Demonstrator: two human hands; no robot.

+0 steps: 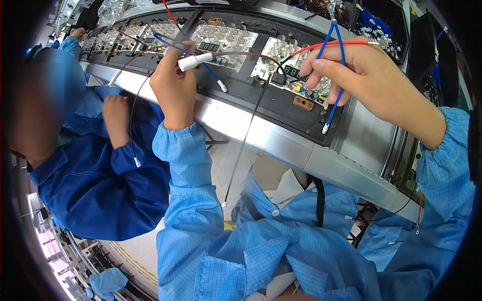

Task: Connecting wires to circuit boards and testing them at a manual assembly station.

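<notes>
White digits (289,70) mark the black display (294,72) beside the right hand (365,72).

Pale digit segments show on two small black displays: one (209,46) on the upper-centre circuit board (230,44), another (293,71) on the board (265,64) right of centre.

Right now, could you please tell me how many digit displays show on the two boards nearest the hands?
2: one display just right of the left hand, another display just left of the right hand. More may be hidden.
</notes>
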